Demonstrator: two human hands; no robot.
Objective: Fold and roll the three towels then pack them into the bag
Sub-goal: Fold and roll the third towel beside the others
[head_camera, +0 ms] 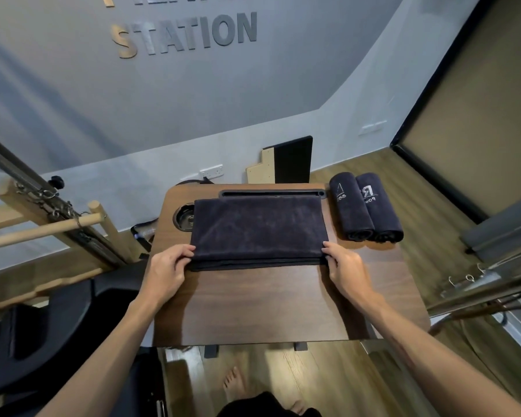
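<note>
A dark navy towel lies folded into a wide rectangle on the far half of the brown wooden table. My left hand pinches its near left corner. My right hand pinches its near right corner. Both hands rest on the table at the towel's front edge. Two rolled dark towels with white logos lie side by side at the table's far right. No bag can be made out in the view.
A cup recess at the table's far left is partly covered by the towel. A slot runs along the back edge. Wooden and metal exercise frames stand to the left and right. My bare foot shows below the table.
</note>
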